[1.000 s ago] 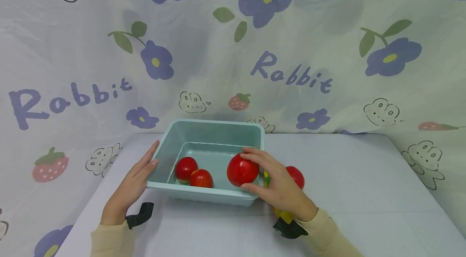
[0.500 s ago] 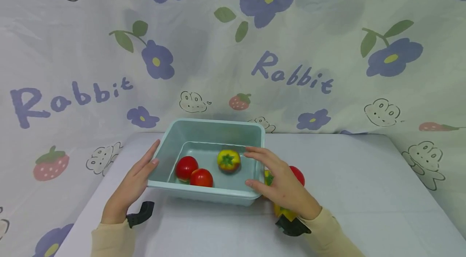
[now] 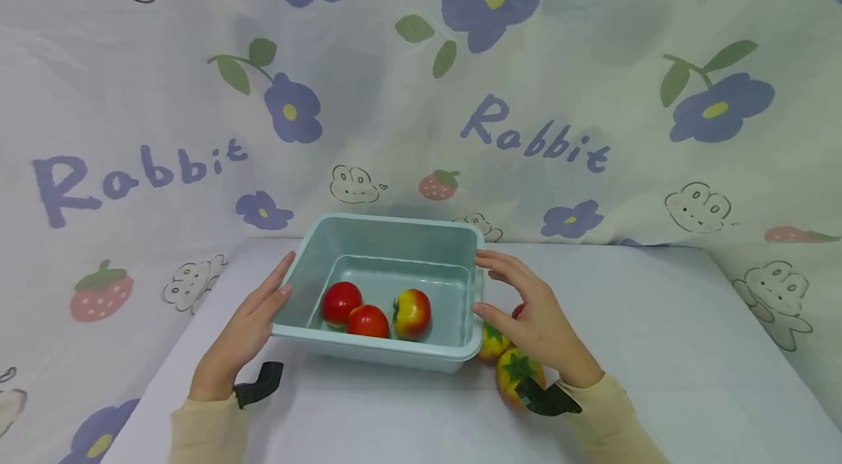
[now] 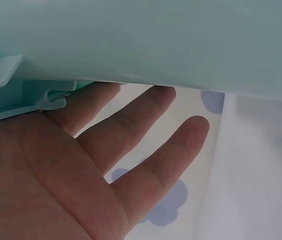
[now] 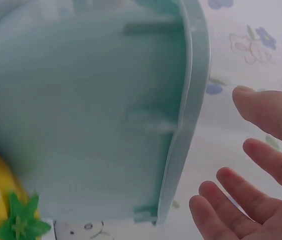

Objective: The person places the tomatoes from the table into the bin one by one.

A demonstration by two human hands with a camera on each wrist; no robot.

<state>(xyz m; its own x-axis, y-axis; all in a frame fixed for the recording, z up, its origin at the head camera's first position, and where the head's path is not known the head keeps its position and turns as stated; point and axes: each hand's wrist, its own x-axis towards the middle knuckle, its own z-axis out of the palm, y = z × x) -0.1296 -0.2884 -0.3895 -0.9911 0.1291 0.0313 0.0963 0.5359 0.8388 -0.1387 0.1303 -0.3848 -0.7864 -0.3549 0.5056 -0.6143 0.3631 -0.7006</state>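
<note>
- Your left hand (image 3: 245,336) lies flat, fingers straight, against the teal bin's (image 3: 378,229) left wall — holding nothing.
- Your right hand (image 3: 534,321) hangs open and empty beside its right rim; next, I'd judge, reach for the nearest tomato (image 3: 515,373) on the tabletop (image 3: 658,347).

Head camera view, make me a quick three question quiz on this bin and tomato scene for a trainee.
1. How many tomatoes lie inside the bin?
2. True or false: the right hand grips a tomato.
3. What does the left hand rest against: A the bin's left wall, B a tomato, C the curtain?

Key: 1. Three. 2. False; its fingers are spread beside the bin's right rim, holding nothing. 3. A.
</note>
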